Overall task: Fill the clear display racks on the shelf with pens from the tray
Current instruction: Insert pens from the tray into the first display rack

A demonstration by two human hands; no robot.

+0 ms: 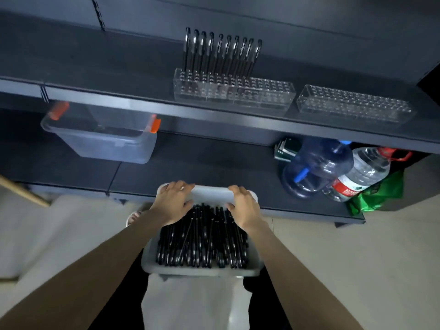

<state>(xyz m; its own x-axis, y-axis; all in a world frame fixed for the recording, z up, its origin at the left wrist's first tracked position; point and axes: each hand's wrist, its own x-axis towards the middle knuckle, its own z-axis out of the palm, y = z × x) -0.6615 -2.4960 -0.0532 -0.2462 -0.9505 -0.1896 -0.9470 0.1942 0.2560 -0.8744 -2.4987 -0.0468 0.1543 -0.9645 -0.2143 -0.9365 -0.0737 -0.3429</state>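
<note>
Head view: both hands on the far rim of the tray point(202, 272). Left hand point(172, 203) grips the far-left corner, right hand point(245, 208) the far-right, fingers curled over the edge, thumbs on the inner side. Loose pens point(202, 239) heaped in the tray, just near of both hands. Tray sits near, below the shelf point(214, 115). On the shelf: left rack point(234, 94) with a row of standing pens point(221, 53) at its far-left, right rack point(354, 103) beside it, well apart from the hands.
</note>
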